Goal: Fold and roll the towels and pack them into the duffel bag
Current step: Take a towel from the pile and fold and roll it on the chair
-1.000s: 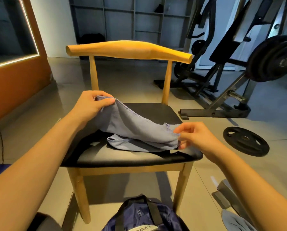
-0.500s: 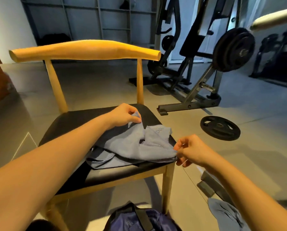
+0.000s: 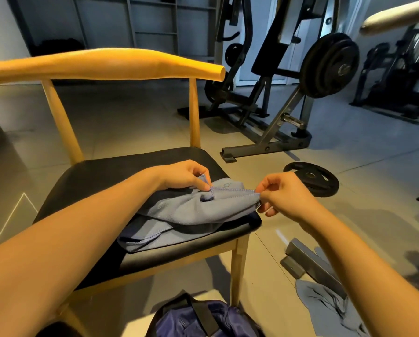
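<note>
A light blue towel [image 3: 191,212] lies rumpled on the black seat of a wooden chair [image 3: 101,173], at the seat's right front part. My left hand [image 3: 184,176] pinches the towel's stitched top edge near its middle. My right hand [image 3: 283,193] pinches the same edge at its right corner, so the hem runs taut between both hands. A navy duffel bag [image 3: 203,319] with black straps sits on the floor below the chair, cut off by the bottom of the view. A second grey-blue towel [image 3: 325,310] lies crumpled on the floor at the lower right.
A loose weight plate [image 3: 311,178] lies on the floor right of the chair. A plate-loaded gym machine [image 3: 300,93] stands behind it. A grey metal bar [image 3: 310,266] rests on the floor by the second towel. Shelving lines the back wall.
My left hand has moved right along the towel's edge toward my right hand, which has risen. The hem is now stretched between them. The view has turned slightly right.
</note>
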A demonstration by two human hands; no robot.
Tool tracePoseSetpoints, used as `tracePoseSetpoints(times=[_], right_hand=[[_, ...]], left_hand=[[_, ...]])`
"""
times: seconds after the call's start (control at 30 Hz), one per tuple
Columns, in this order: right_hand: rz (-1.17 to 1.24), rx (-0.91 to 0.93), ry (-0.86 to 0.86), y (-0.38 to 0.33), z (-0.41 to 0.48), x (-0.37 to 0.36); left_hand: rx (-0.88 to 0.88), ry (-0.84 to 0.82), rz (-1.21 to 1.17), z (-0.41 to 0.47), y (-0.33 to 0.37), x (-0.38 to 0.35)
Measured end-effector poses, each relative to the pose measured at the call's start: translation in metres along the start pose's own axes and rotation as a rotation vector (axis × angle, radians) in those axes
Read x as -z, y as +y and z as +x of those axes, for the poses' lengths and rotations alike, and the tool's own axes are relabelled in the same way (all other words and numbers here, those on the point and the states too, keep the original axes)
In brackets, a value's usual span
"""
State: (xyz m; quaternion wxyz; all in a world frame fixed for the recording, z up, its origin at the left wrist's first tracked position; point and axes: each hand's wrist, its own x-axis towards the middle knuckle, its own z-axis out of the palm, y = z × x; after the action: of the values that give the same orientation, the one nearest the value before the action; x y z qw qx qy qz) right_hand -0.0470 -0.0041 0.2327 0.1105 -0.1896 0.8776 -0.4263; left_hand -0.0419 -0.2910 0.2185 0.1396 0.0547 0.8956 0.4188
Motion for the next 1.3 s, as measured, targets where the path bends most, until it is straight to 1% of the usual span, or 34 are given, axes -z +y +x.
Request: tracePoseSetpoints(times=[0.1,0.23,0.33,0.43,0.5,0.53,0.6,0.7,0.87,0.97,1.1,1.3], right_hand=[[-0.001,0.007,0.01,-0.001,0.0,0.003],[-0.008,0.031,0.025,-0.004,0.0,0.005],[0.008,0.127,0.079,-0.016,0.004,0.003],[-0.039,0.294,0.219,-0.034,0.015,-0.004],[-0.06,0.365,0.324,-0.044,0.024,-0.01],[-0.078,0.371,0.357,-0.045,0.029,-0.013],[-0.147,0.321,0.376,-0.04,0.037,-0.023],[-0.234,0.225,0.319,-0.024,0.045,-0.037],[-0.273,0.181,0.293,-0.005,0.047,-0.037],[-0.261,0.16,0.276,0.002,0.051,-0.035],[-0.221,0.113,0.25,0.006,0.054,-0.037],[-0.189,0.089,0.241,0.008,0.053,-0.038]], left_hand=[[0.003,0.042,0.067,-0.002,0.0,-0.002],[-0.023,0.199,0.054,-0.014,0.007,0.006],[-0.098,0.416,0.073,-0.043,0.024,0.027],[-0.255,0.685,0.256,-0.088,0.045,0.046],[-0.319,0.765,0.362,-0.118,0.048,0.047],[-0.324,0.764,0.388,-0.129,0.045,0.042],[-0.299,0.724,0.456,-0.14,0.027,0.022],[-0.26,0.672,0.537,-0.142,-0.011,-0.009],[-0.207,0.749,0.35,-0.165,-0.051,-0.035],[-0.198,0.778,0.355,-0.183,-0.06,-0.042],[-0.17,0.774,0.382,-0.198,-0.069,-0.045],[-0.179,0.834,0.409,-0.187,-0.068,-0.032]])
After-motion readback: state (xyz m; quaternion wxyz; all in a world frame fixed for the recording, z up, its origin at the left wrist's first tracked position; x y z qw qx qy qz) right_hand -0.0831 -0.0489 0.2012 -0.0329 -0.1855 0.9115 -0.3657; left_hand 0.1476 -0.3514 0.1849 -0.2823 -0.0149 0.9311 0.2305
